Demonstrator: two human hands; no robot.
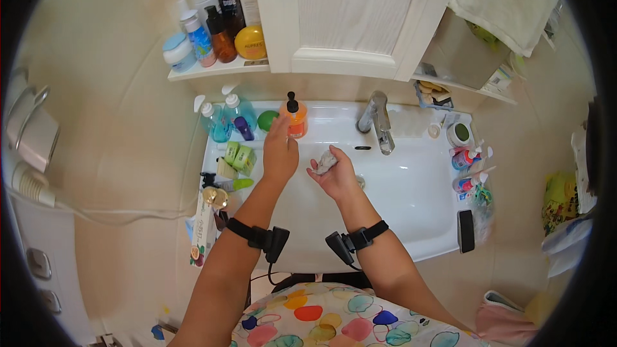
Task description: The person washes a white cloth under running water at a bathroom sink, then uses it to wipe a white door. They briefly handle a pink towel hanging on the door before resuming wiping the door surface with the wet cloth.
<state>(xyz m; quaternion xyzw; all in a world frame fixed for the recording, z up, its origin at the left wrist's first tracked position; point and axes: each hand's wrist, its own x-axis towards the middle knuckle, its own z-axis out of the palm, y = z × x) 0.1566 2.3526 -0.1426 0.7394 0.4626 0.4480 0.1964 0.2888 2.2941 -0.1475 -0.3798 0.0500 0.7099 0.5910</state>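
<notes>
My left hand (281,156) reaches over the left part of the white washbasin (409,212), its fingertips at the orange pump bottle (298,120); whether they touch it cannot be told. Beside those fingertips is a green round object (268,121). Palm up over the basin, my right hand (336,173) holds a crumpled greyish-white wad (325,162), perhaps cloth or paper, between thumb and fingers. The chrome faucet (382,125) stands to the right of that hand. Black straps with small devices are around both forearms.
Blue pump bottles (219,123), a purple-capped container (244,128) and green boxes (240,158) line the left rim. Along the right rim are a round jar (458,134), small bottles (465,159) and a black phone (466,231). A white cabinet (356,9) overhangs the back.
</notes>
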